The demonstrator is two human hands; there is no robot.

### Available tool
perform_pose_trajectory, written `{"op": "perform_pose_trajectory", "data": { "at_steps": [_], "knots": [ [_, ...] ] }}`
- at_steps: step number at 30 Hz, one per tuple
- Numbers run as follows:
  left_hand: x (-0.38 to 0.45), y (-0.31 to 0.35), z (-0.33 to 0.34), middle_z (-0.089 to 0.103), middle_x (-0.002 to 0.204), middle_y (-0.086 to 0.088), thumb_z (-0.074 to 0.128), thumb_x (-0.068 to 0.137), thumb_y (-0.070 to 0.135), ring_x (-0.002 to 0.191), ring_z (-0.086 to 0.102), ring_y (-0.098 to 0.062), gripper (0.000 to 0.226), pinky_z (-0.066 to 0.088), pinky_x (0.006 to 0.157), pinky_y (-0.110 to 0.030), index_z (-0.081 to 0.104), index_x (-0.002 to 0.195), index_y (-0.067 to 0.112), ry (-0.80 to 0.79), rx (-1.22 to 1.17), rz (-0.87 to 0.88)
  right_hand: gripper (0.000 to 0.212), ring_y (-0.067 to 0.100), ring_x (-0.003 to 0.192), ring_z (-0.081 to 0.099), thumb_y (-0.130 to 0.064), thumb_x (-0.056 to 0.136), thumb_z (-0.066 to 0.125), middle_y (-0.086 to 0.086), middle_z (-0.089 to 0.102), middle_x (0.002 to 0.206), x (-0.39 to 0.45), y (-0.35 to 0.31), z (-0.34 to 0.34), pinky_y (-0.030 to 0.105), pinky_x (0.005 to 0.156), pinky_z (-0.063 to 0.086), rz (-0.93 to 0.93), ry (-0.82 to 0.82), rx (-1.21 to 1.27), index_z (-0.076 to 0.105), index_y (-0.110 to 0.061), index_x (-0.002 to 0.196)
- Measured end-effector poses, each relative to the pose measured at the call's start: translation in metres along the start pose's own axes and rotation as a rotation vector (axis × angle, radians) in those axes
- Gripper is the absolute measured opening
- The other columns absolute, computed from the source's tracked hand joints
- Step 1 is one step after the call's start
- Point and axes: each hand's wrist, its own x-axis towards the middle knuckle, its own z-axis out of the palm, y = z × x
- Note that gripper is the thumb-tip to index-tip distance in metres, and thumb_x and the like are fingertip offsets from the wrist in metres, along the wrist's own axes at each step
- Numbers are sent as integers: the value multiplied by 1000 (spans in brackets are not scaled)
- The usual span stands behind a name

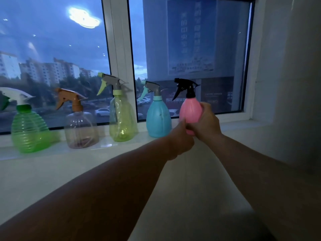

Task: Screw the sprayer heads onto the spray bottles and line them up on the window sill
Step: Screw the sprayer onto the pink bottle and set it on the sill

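Standing on the window sill (57, 154) are four bottles in a row, each with a sprayer head fitted: a ribbed green bottle (28, 130), a clear bottle (80, 130) with an orange head, a yellow-green bottle (122, 119) and a blue bottle (159, 117). You hold the pink bottle (190, 110), upright and fitted with a black sprayer head (186, 87), just beside the blue one at the right end of the row. Your right hand (206, 123) has its fingers closed around the pink body. Your left hand (181, 140) is closed at the bottle's lower left, thumb against it. Whether the base touches the sill cannot be told.
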Motion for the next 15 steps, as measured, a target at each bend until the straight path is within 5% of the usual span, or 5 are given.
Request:
{"op": "perform_pose_trajectory", "data": {
  "at_steps": [7,10,15],
  "knots": [
    [26,-4,-2,49,139,-17,58,93,-5,115,53,-25,78,53,91,-33,20,158,14,4,35,-81,93,37,120,56,-22,72,87,14,51,140,20,11,12,49,92,52,55,-41,-7,31,-23,146],
    [27,-2,-5,50,134,-14,58,93,-3,101,53,-17,74,49,70,-22,25,156,16,-19,16,-96,93,38,120,56,-22,72,87,15,49,141,25,9,12,52,94,52,70,-64,-10,30,-22,146],
    [25,-2,-10,50,113,-3,56,94,-1,86,53,-13,63,47,68,-21,34,151,15,-12,2,-98,95,39,118,55,-21,71,88,17,45,140,24,6,17,47,85,54,111,-42,-31,28,-24,146]
  ]
}}
